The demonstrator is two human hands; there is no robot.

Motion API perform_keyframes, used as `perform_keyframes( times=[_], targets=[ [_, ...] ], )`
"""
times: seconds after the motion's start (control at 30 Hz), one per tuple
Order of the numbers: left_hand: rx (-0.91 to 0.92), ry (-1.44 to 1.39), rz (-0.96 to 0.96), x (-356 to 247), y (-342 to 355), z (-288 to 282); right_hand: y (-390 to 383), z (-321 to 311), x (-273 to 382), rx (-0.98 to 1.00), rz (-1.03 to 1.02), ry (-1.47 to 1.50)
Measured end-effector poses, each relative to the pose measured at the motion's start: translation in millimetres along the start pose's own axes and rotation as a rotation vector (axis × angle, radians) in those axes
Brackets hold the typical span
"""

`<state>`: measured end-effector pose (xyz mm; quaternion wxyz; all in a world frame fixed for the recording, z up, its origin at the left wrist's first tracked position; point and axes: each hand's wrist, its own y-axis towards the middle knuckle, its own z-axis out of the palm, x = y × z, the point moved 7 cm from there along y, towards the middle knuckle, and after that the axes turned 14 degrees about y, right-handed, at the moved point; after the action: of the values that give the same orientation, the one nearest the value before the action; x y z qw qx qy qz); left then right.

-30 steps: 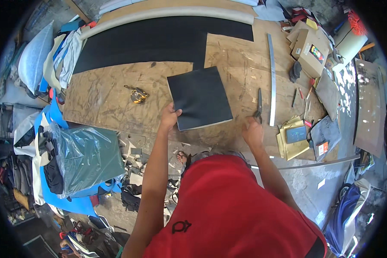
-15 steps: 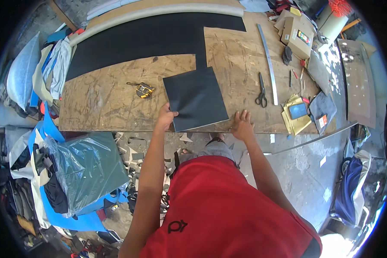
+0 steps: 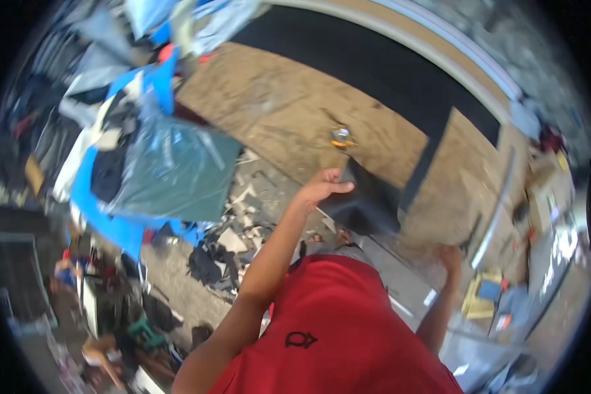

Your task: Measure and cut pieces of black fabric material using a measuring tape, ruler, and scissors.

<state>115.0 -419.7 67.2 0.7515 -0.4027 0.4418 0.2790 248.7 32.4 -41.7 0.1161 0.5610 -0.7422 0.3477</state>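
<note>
My left hand (image 3: 325, 187) is closed on the edge of a black square padded panel (image 3: 368, 207), which is tilted at the front of the wooden table (image 3: 276, 105). Right of the panel, my right hand (image 3: 446, 259) is smeared by motion, close to a dark blurred shape that looks like the scissors (image 3: 471, 235). A yellow-and-black tape measure (image 3: 343, 136) lies behind the panel. Black material (image 3: 374, 72) with a narrow strip reaching toward me lies along the back. A long metal ruler (image 3: 496, 217) is at the right.
At the left, a plastic-wrapped dark green stack (image 3: 171, 177) sits among blue sheets (image 3: 95, 197) and heaped materials. Fabric offcuts (image 3: 230, 243) litter the floor. Yellow sheets (image 3: 474, 299) lie at the right end. Another person (image 3: 115, 361) is low at the bottom left.
The view has swung round and blurred, the table now slanting down to the right. My left hand has tilted the black panel. My right hand has moved further from the panel.
</note>
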Motion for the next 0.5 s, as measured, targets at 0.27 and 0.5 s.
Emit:
perform_keyframes(
  times=[0.27, 0.5],
  targets=[
    [-0.456, -0.212, 0.318, -83, -188, -148, 70, -38, 100, 0.129, 0.324, 0.589],
    [-0.831, -0.346, 0.385, -76, -274, -297, 69, 110, 365, 0.563, -0.206, 0.249]
  ],
)
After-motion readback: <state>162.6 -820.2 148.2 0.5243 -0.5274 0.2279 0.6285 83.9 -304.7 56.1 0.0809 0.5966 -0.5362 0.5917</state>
